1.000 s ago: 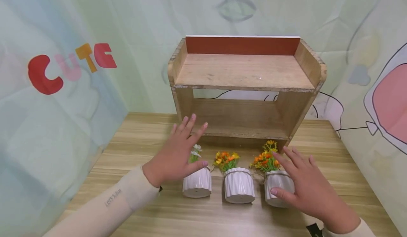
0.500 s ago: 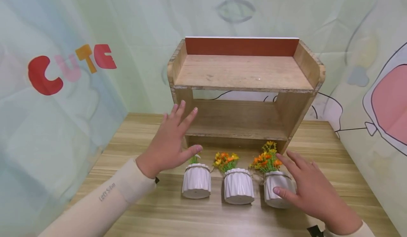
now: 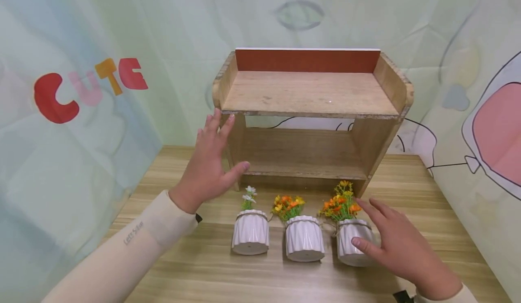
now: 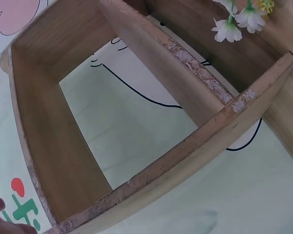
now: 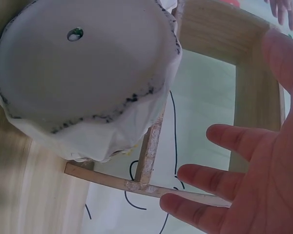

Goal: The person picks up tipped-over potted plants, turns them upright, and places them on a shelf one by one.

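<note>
A small wooden shelf [image 3: 309, 92] with two tiers stands at the back of the table. In front of it, three white fluted flowerpots lie on their sides, bases toward me. The left flowerpot [image 3: 250, 234] has white flowers [image 3: 249, 196], the middle flowerpot [image 3: 304, 240] orange and yellow ones, as does the right flowerpot [image 3: 349, 244]. My left hand [image 3: 205, 167], fingers spread, is raised by the shelf's left side panel and holds nothing. Beside the right flowerpot hovers my right hand [image 3: 400, 244], fingers extended and palm empty; it partly covers that pot.
The wood-grain table [image 3: 179, 267] is bounded by printed cloth hangings [image 3: 191, 36] at the back and sides. Red, pink and orange letters decorate the left one. Twine is tied round each pot near its rim. The base of one pot [image 5: 83, 63] fills much of the right wrist view.
My left hand has moved up and leftward, from over the left flowerpot to the shelf's left side, uncovering the white flowers. The right hand has barely moved; the flowerpots lie as before.
</note>
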`<state>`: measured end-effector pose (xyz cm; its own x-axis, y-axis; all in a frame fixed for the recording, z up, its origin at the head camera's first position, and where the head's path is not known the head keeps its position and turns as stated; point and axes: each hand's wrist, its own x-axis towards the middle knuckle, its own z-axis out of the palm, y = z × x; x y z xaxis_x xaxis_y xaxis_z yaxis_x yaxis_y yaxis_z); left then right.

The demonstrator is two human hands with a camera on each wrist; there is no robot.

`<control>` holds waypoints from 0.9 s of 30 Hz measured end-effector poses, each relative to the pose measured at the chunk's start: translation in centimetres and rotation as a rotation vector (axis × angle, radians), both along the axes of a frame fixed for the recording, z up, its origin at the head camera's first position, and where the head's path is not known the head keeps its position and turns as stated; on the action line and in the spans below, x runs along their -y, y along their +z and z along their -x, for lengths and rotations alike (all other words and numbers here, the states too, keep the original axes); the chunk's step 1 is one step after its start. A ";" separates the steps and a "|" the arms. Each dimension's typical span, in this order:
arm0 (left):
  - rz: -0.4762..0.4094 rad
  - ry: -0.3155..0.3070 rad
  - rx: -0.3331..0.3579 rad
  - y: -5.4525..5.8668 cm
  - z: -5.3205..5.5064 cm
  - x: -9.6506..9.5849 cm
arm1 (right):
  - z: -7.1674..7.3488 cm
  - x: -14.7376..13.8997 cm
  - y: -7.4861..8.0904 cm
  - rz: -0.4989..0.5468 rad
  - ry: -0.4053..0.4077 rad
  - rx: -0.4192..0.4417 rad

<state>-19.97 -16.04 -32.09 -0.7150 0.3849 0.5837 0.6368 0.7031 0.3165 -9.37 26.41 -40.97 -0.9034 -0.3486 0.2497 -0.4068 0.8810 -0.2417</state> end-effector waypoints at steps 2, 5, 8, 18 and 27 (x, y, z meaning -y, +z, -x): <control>-0.025 0.008 0.018 0.1 0.2 0.0 | -0.1 -0.1 -0.1 0.006 -0.003 0.004; -0.075 0.018 0.052 0.3 0.5 0.0 | -0.1 -0.1 -0.2 0.012 -0.019 0.027; -0.132 0.025 0.079 0.5 0.9 0.0 | -0.2 -0.1 -0.2 0.015 -0.038 0.050; -0.307 0.061 0.171 0.9 2.4 0.2 | -0.3 -0.2 -0.2 0.059 -0.086 0.132; -0.407 0.091 0.293 1.6 3.8 0.4 | -0.4 -0.1 -0.1 0.089 -0.122 0.166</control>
